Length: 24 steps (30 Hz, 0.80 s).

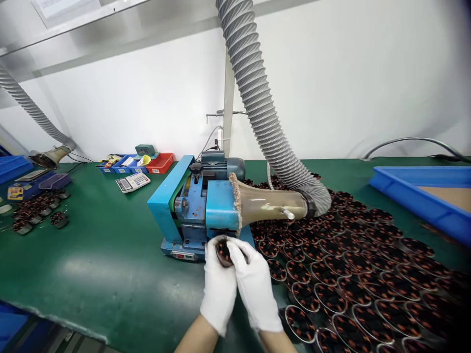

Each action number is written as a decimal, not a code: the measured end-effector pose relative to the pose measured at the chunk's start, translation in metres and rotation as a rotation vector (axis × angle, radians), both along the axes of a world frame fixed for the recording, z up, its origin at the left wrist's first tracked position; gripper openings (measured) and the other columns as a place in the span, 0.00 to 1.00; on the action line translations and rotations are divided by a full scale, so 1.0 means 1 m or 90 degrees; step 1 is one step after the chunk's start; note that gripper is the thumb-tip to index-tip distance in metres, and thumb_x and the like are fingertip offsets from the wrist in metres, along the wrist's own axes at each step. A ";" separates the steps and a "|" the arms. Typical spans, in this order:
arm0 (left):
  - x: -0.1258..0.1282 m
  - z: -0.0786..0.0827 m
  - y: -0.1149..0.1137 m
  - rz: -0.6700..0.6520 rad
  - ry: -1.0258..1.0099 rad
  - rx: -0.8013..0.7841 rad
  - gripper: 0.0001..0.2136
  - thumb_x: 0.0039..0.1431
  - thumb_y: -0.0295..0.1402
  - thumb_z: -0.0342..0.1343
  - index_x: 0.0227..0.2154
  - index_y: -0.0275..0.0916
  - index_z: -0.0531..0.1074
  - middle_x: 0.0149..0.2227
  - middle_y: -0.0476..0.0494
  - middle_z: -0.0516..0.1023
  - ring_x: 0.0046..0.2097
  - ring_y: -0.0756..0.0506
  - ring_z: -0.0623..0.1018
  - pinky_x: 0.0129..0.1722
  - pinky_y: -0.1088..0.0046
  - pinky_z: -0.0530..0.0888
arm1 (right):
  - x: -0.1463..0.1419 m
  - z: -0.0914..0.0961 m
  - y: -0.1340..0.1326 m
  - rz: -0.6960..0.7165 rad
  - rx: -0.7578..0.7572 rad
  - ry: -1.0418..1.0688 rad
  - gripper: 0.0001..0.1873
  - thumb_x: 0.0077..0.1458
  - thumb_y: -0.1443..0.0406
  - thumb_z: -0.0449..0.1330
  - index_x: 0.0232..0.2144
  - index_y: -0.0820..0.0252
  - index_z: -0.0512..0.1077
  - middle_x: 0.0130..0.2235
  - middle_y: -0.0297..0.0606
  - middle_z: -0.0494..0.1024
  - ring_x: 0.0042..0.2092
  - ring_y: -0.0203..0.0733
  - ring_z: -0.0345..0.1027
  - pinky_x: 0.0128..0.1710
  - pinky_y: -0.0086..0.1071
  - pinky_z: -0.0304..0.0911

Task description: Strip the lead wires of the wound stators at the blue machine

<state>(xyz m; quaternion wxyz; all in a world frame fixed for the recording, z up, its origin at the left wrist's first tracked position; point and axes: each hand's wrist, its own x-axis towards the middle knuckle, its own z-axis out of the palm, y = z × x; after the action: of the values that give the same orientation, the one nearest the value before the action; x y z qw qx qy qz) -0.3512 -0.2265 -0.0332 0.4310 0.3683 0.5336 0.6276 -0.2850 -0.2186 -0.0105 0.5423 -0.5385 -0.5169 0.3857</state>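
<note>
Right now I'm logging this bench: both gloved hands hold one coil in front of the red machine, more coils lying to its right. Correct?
No: the head view shows the machine is blue, not red. The rest holds.

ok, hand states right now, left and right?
Left hand: closed on the round wound part, held against the front of the blue machine.
Right hand: closed on the same part from the other side.

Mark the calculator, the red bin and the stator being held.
calculator (133, 182): head view, on its keypad.
red bin (164, 169): head view, on its front wall.
held stator (222, 251): head view, on its dark exposed face.
</note>
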 end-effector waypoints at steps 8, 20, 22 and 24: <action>-0.038 0.012 -0.051 -0.186 0.177 0.038 0.30 0.39 0.28 0.65 0.49 0.42 0.65 0.52 0.40 0.70 0.55 0.38 0.70 0.55 0.63 0.66 | 0.025 -0.001 -0.046 0.111 -0.039 0.202 0.13 0.53 0.59 0.61 0.39 0.56 0.78 0.46 0.44 0.79 0.48 0.49 0.73 0.51 0.39 0.66; -0.053 0.031 -0.067 -0.398 -0.317 -0.105 0.32 0.40 0.32 0.69 0.51 0.45 0.67 0.47 0.43 0.75 0.44 0.44 0.76 0.43 0.71 0.71 | 0.050 0.037 -0.051 0.323 0.216 -0.159 0.18 0.52 0.71 0.61 0.43 0.45 0.76 0.37 0.36 0.75 0.37 0.38 0.72 0.38 0.28 0.68; -0.051 0.030 -0.068 -0.375 -0.307 -0.112 0.29 0.39 0.34 0.70 0.47 0.45 0.70 0.45 0.43 0.77 0.43 0.44 0.77 0.42 0.71 0.73 | 0.049 0.038 -0.050 0.306 0.294 -0.164 0.16 0.52 0.71 0.61 0.41 0.46 0.77 0.31 0.34 0.74 0.31 0.37 0.70 0.33 0.27 0.66; -0.044 0.022 -0.067 -0.350 -0.281 -0.119 0.29 0.34 0.37 0.72 0.44 0.44 0.72 0.38 0.44 0.78 0.36 0.44 0.79 0.36 0.70 0.75 | 0.045 0.035 -0.049 0.302 0.287 -0.091 0.12 0.54 0.69 0.61 0.38 0.47 0.79 0.27 0.34 0.74 0.28 0.37 0.68 0.30 0.28 0.64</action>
<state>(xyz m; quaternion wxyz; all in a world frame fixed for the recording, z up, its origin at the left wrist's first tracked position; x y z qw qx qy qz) -0.3952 -0.2937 -0.0108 0.7200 0.3126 0.3644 0.5011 -0.2401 -0.2680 0.0246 0.5052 -0.2955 -0.7369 0.3384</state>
